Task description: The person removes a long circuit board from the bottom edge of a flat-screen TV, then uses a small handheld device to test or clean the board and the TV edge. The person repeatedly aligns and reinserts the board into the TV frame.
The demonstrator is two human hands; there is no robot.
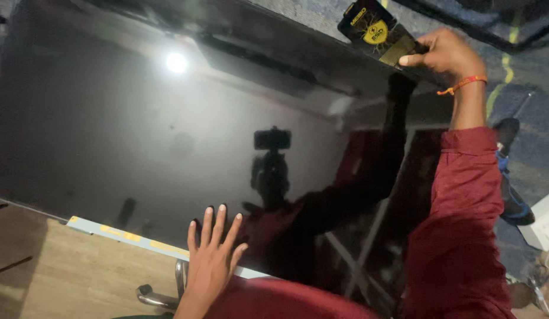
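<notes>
A large flat display panel (138,130) is laid face up, its long axis running from the lower right, near the person, up toward the far left. Its surface is glossy black glass, smooth enough that a ceiling light, a head-mounted camera and a red-sleeved figure are mirrored in it. Along the near edge, just to the left of the left hand (212,260), a pale strip (129,237) with yellow markings is seen.

The left hand is spread flat, fingers splayed and extended, and is pressed palm down on the glass at the near edge; nothing is grasped by it.

The right hand (446,54) is reached out to the far edge of the panel, where a flat black card-like tool (378,32) with a yellow emblem is pinched between thumb and fingers. The card is thin, rectangular and stiff-looking, and is pointed away from the hand, up and to the left, its lower edge touching the panel's rim. An orange thread band (463,84) is worn at that wrist, above a dark red sleeve (463,224).

A light wooden tabletop (61,277) is seen below and left of the left hand.
</notes>
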